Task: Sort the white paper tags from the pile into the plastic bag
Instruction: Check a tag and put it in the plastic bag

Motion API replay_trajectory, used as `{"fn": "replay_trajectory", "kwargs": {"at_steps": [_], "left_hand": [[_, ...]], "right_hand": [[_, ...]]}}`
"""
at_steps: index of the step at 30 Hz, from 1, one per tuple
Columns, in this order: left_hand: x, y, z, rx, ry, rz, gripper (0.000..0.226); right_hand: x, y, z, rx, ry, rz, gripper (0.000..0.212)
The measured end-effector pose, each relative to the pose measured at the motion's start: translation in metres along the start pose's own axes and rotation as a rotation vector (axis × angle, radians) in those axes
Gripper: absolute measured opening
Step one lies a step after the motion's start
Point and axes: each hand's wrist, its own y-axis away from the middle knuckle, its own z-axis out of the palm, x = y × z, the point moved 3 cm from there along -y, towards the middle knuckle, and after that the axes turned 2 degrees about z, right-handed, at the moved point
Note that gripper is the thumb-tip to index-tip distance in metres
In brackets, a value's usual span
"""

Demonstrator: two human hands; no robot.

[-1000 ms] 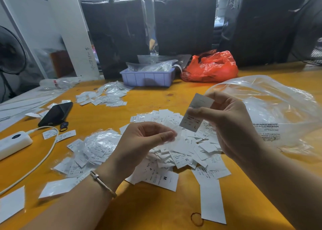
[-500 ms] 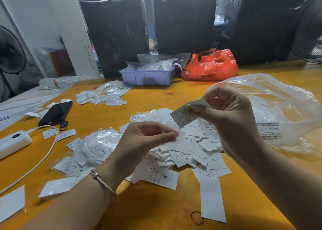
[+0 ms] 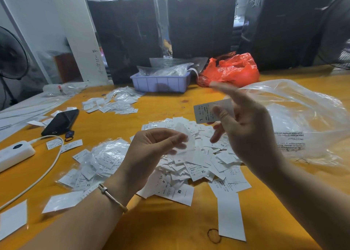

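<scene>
Both forearms are bare, with no sleeve in sight on either. The left wrist carries a thin metal bangle (image 3: 113, 197), silver-toned and rounded like a rod, with a small bead-like collar sitting on it near the top of the wrist. The left hand (image 3: 151, 155) and the right hand (image 3: 246, 134) wear no gloves. The right hand's raised fingers are blurred.

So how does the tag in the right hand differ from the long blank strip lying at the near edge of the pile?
The tag is short, printed with text and an L, and held up off the table by the right hand. The long strip is much longer, shows a blank face, and lies flat on the yellow table, touched by neither hand. Both are white paper.
</scene>
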Motion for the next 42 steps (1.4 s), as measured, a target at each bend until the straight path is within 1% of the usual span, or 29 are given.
{"fn": "replay_trajectory", "kwargs": {"at_steps": [2, 4, 5, 6, 7, 8, 10, 12, 15, 17, 18, 20, 22, 24, 27, 29, 32, 36, 42], "left_hand": [[-0.001, 0.000, -0.001, 0.023, 0.025, 0.000, 0.028], [-0.001, -0.001, -0.003, 0.017, 0.071, 0.001, 0.029], [0.000, -0.001, -0.003, 0.000, 0.084, 0.007, 0.028], [0.000, -0.001, -0.003, -0.024, 0.085, 0.017, 0.025], [0.001, -0.001, -0.002, -0.052, 0.077, 0.030, 0.021], [0.001, -0.001, -0.001, -0.077, 0.066, 0.043, 0.015], [0.002, 0.000, 0.000, -0.102, 0.049, 0.057, 0.007], [0.001, 0.000, 0.000, -0.096, 0.022, 0.062, 0.007], [0.002, 0.000, 0.000, -0.076, -0.031, 0.099, 0.016], [0.002, 0.000, 0.000, -0.060, -0.044, 0.122, 0.016], [0.001, 0.000, 0.000, -0.043, -0.052, 0.129, 0.018], [0.001, 0.000, -0.002, 0.002, -0.083, 0.141, 0.018], [0.001, 0.001, -0.002, 0.029, -0.126, 0.165, 0.017], [0.003, 0.002, -0.002, 0.038, -0.148, 0.190, 0.017], [0.005, 0.002, -0.002, 0.043, -0.162, 0.214, 0.016], [0.006, 0.003, -0.001, 0.034, -0.179, 0.227, 0.014], [0.007, 0.005, 0.000, 0.006, -0.208, 0.241, 0.013], [0.008, 0.006, 0.003, 0.003, -0.214, 0.245, 0.015], [0.007, 0.005, 0.001, 0.005, -0.211, 0.233, 0.016]], "right_hand": [[0.004, 0.001, 0.008, -0.145, 0.065, 0.075, 0.032], [0.007, 0.005, 0.019, -0.340, 0.001, 0.174, 0.020], [0.007, 0.007, 0.022, -0.412, -0.054, 0.204, 0.016], [0.007, 0.008, 0.024, -0.447, -0.102, 0.220, 0.022], [0.007, 0.009, 0.024, -0.456, -0.155, 0.230, 0.026], [0.007, 0.009, 0.024, -0.448, -0.203, 0.233, 0.026], [0.006, 0.008, 0.022, -0.436, -0.274, 0.234, 0.019], [0.004, 0.007, 0.021, -0.453, -0.284, 0.227, 0.019], [0.005, 0.007, 0.022, -0.512, -0.269, 0.222, 0.016], [0.004, 0.007, 0.022, -0.496, -0.243, 0.213, 0.006], [0.005, 0.006, 0.021, -0.444, -0.220, 0.204, 0.004], [0.003, 0.001, 0.013, -0.253, -0.148, 0.154, 0.010], [-0.004, -0.003, 0.002, -0.073, -0.125, 0.057, 0.019], [-0.013, -0.003, -0.005, -0.014, -0.141, -0.056, 0.028], [-0.022, 0.002, -0.004, -0.016, -0.044, -0.194, 0.049], [-0.023, 0.006, 0.000, -0.024, 0.023, -0.239, 0.051], [-0.023, 0.008, 0.002, -0.029, 0.115, -0.259, 0.046], [-0.023, 0.009, 0.005, -0.077, 0.084, -0.262, 0.037], [-0.021, 0.010, 0.009, -0.117, 0.142, -0.268, 0.029]]}}
